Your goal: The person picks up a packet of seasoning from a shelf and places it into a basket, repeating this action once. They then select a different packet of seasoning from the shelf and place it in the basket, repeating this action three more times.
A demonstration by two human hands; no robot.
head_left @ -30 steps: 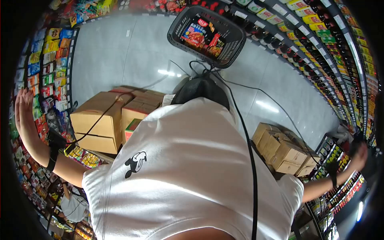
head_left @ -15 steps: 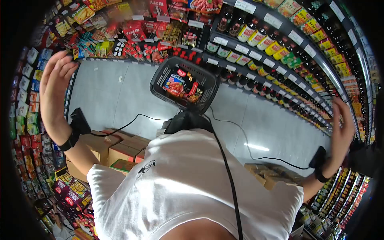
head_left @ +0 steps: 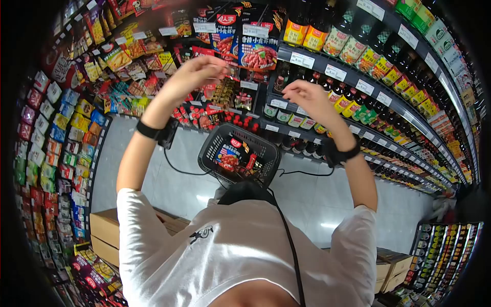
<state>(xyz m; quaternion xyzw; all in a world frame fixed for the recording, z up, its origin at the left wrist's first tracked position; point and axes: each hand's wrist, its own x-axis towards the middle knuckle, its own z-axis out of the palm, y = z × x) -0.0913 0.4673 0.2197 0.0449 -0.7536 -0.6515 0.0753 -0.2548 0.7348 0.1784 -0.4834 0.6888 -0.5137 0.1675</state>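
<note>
My left hand (head_left: 197, 75) is raised in front of the hanging seasoning packets, its fingers stretched forward and slightly bent, with nothing seen in it. The nearest large packet (head_left: 258, 51) is dark with a picture of red crayfish and hangs just to its right. My right hand (head_left: 309, 100) reaches up before the bottle shelves, fingers loosely bent and apart, nothing visible in them. Below and between both hands, a black shopping basket (head_left: 207, 162) holds a crayfish seasoning packet (head_left: 230, 154) and a smaller red packet (head_left: 251, 161).
Sauce bottles (head_left: 314, 37) line the shelves on the right behind price tags. Racks of colourful bags (head_left: 56, 133) stand on the left. Cardboard boxes (head_left: 105, 230) sit on the floor at my left side, more boxes (head_left: 394, 268) at my right. Cables run from my wrist straps.
Both hands have swung inward and forward from wide at the sides, now up in front of the shelves. The view has tilted up, showing more upper shelf. The basket still holds its packets.
</note>
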